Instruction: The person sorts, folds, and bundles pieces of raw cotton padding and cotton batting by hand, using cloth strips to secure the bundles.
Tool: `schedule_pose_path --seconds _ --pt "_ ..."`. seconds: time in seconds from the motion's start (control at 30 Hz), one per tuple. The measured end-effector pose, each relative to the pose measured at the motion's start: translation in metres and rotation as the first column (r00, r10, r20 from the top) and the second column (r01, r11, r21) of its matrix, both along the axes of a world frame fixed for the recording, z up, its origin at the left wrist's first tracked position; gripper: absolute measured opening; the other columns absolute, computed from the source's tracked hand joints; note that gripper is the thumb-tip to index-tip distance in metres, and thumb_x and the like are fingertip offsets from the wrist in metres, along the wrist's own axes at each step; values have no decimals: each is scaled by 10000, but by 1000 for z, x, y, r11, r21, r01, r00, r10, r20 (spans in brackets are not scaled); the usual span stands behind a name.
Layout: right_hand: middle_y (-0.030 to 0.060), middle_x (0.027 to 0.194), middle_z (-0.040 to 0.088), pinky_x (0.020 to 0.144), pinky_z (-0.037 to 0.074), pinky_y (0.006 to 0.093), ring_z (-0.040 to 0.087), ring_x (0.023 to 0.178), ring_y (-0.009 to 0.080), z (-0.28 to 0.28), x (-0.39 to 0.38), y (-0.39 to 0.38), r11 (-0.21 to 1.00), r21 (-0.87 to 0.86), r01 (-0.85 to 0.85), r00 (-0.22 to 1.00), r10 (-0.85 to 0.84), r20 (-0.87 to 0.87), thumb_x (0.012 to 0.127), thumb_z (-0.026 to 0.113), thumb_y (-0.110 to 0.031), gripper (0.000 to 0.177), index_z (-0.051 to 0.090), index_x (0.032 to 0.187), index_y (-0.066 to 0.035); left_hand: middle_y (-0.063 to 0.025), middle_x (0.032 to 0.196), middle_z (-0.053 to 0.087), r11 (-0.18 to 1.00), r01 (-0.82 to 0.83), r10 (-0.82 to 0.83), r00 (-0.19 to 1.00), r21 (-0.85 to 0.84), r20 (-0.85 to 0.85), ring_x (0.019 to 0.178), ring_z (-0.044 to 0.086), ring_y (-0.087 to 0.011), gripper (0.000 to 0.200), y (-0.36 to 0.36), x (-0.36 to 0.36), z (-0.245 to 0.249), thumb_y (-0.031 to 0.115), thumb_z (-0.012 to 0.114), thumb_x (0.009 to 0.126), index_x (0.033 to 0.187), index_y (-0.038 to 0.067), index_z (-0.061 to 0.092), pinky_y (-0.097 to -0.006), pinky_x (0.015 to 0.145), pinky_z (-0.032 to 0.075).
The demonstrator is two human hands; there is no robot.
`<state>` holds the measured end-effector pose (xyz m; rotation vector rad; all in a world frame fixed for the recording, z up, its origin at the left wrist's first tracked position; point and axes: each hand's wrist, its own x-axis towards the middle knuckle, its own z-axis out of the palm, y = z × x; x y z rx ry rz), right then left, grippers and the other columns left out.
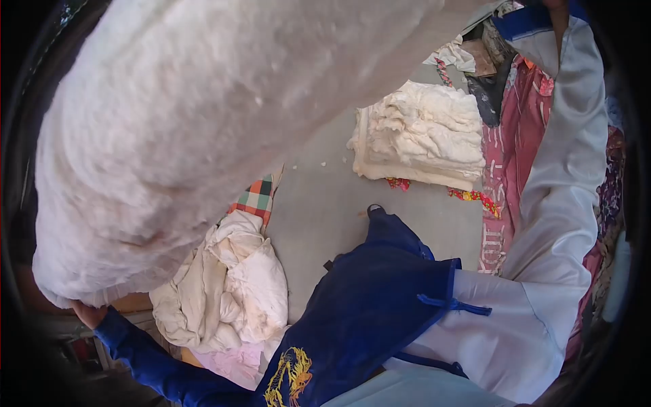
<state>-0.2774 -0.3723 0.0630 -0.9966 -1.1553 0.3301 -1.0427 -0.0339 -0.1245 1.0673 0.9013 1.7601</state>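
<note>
A big, fluffy sheet of white cotton batting point(183, 136) is held up close to the camera and covers most of the upper left. My left hand point(89, 314), in a blue cuff, grips its lower left edge; the fingers are partly hidden by the batting. My right arm reaches up in a shiny white sleeve with a blue cuff. Only a sliver of my right hand point(557, 15) shows at the top edge, near the batting's far end, and its fingers are out of sight.
On the grey work surface point(315, 210) lies a folded stack of cream batting point(424, 136) over floral strips. A crumpled cream-white cloth heap point(234, 285) sits at lower left beside a checked cloth point(255, 200). Red printed fabric point(519, 142) runs along the right.
</note>
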Motion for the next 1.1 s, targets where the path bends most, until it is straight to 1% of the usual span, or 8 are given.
schedule_pose_path --seconds 0.2,0.23,0.37,0.53,0.6,0.87,0.97,1.1 --pt "161 1174 590 953 432 467 549 1093 340 -8 11 -96 914 -199 352 919 -378 -109 957 408 -306 482 490 1173 117 -109 1394 436 971 192 -182 980 -139 83 1262 433 -289 541 61 30 20 410 453 961 1366 55 402 -420 1057 345" --pt "187 1123 619 873 485 493 601 1015 322 1 35 -116 985 -144 -94 927 34 -373 968 409 -320 524 517 1103 174 -107 1393 437 976 189 -180 980 -106 83 1263 433 -286 533 74 42 24 407 453 962 1364 60 407 -421 1055 349" --pt "229 1070 634 796 522 484 631 948 332 49 98 -198 703 18 711 664 -680 311 946 471 -363 546 569 1059 162 -100 1390 439 974 205 -195 976 -94 101 1272 419 -288 480 97 66 46 383 421 979 1363 96 418 -434 1055 349" --pt "239 987 658 732 557 406 662 882 311 86 91 -256 764 113 635 758 -644 104 953 490 -348 545 586 1027 183 -122 1434 374 991 107 -107 994 78 8 1287 403 -288 452 58 145 82 260 390 997 1397 57 340 -429 1085 323" --pt "220 932 677 676 546 374 676 801 284 100 157 -304 507 148 849 441 -835 330 961 469 -346 502 596 1090 123 -129 1434 371 971 187 -174 980 148 -98 1286 408 -281 455 75 159 79 222 405 990 1407 62 321 -423 1080 337" --pt "210 1037 652 830 473 394 615 984 292 -9 441 -377 267 151 952 18 -540 842 933 458 -335 379 595 1209 -116 -102 1263 563 579 811 -814 581 -82 5 1157 538 -259 433 117 361 67 346 481 965 1241 14 516 -364 998 422" --pt "176 1047 649 851 487 404 594 1074 283 -21 379 -275 -486 417 768 -416 116 902 810 603 -329 356 619 1120 -156 -123 1196 597 715 678 -697 712 -169 -89 1067 587 -254 471 121 517 83 351 564 925 1218 -15 527 -350 929 468" --pt "152 971 662 796 511 418 636 980 301 15 671 -321 -108 284 953 -286 -640 713 786 615 -238 225 639 997 -165 -134 1161 610 895 441 -447 885 -72 -129 1028 599 -257 500 123 746 144 308 666 867 1191 -49 537 -346 895 485"
